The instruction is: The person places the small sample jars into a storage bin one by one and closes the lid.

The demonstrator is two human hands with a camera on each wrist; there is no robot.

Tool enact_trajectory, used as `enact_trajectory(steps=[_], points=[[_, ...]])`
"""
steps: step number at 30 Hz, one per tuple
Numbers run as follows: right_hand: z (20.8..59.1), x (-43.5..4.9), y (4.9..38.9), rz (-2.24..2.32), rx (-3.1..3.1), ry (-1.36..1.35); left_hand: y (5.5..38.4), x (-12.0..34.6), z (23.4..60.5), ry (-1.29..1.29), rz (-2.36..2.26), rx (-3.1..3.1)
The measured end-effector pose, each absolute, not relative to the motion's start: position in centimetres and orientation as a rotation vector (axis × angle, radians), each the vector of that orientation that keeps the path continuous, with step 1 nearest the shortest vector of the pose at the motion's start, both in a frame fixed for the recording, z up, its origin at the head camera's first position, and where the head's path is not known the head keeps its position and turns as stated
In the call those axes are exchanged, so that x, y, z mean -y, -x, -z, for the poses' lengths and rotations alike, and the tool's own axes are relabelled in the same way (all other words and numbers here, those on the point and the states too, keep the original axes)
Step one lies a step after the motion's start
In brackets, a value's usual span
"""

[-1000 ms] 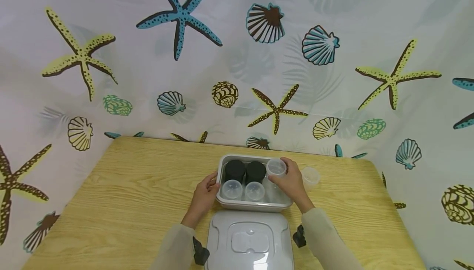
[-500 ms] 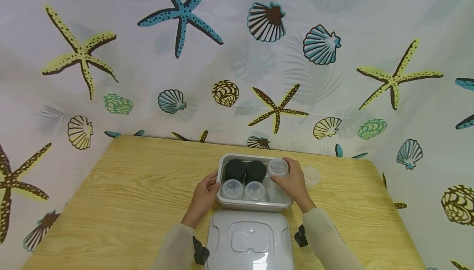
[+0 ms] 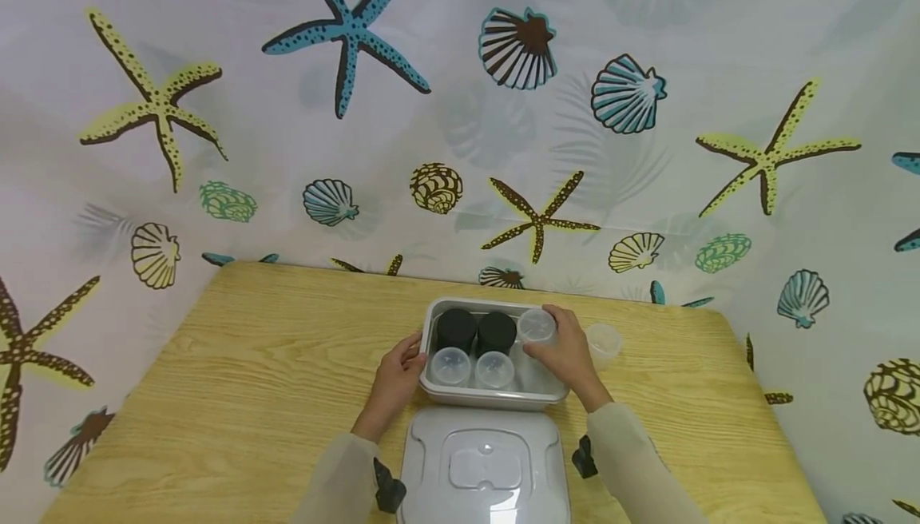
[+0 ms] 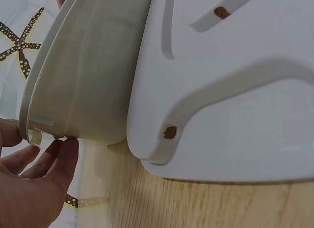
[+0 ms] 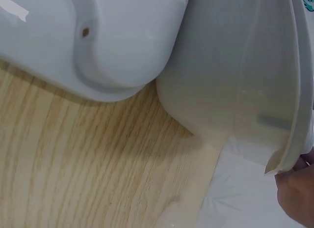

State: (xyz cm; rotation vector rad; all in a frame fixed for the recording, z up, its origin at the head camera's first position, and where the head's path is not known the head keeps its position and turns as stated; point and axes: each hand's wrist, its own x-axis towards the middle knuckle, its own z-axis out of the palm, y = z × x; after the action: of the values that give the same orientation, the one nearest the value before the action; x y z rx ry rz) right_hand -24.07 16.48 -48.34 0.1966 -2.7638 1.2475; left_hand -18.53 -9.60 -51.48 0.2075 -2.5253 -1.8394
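A pale grey plastic box [image 3: 489, 402] holds two black round containers, one here [image 3: 456, 327], along its back. In front of them stand two clear plastic cups, one here [image 3: 450, 367]. My left hand [image 3: 395, 376] grips the box's left end, thumb at the rim and fingers under the edge in the left wrist view. At the back right corner, my right hand [image 3: 569, 352] holds a clear plastic cup [image 3: 537, 324] between thumb and fingers, inside the rim. The right wrist view shows part of that hand [image 5: 297, 191] at the box's edge, the cup mostly hidden.
A white lid [image 3: 485, 460] lies on the wooden table [image 3: 287, 364], close against the box's near side. Another clear plastic cup [image 3: 605, 340] stands on the table just right of my right hand. Behind hangs a cloth [image 3: 460, 125] printed with starfish and shells.
The cup in my right hand has shifted only slightly within the back right corner. My left hand keeps its grip on the box; the head view has tilted a little.
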Motion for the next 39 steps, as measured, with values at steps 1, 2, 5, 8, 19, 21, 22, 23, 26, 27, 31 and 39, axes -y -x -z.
enact_trajectory(steps=[1,2,5,8,19,21,22,23,26,27,31,39], points=[[48.3,-16.5,24.2,-1.237,2.770,-0.216,18.5,9.6,51.4,-0.213,1.840,2.526],[48.3,-16.5,24.2,-1.228,2.776,-0.234,18.6,9.5,51.4,-0.216,1.840,2.527],[48.4,-16.6,24.4,-1.205,2.785,-0.263,18.6,9.5,51.1,-0.229,1.840,2.538],[48.3,-16.7,24.6,-1.204,2.774,-0.277,18.7,9.3,50.9,-0.243,1.844,2.543],[48.3,-17.0,24.9,-1.207,2.786,-0.316,18.8,9.4,51.0,-0.238,1.824,2.561],[48.3,-17.0,24.9,-1.213,2.790,-0.308,18.8,9.4,51.0,-0.234,1.828,2.560],[48.4,-17.0,24.9,-1.215,2.793,-0.302,18.8,9.4,51.0,-0.232,1.829,2.559],[48.4,-17.0,24.9,-1.212,2.793,-0.304,18.8,9.3,51.0,-0.231,1.830,2.559],[48.4,-16.9,24.6,-1.206,2.799,-0.291,18.5,9.4,50.9,-0.221,1.832,2.560],[48.4,-16.9,24.4,-1.205,2.799,-0.288,18.4,9.5,50.9,-0.217,1.832,2.562],[48.1,-16.6,23.6,-1.227,2.807,-0.244,18.0,9.7,50.8,-0.208,1.836,2.577],[47.6,-16.6,21.8,-1.205,2.794,-0.185,17.2,10.4,50.7,-0.194,1.842,2.599]])
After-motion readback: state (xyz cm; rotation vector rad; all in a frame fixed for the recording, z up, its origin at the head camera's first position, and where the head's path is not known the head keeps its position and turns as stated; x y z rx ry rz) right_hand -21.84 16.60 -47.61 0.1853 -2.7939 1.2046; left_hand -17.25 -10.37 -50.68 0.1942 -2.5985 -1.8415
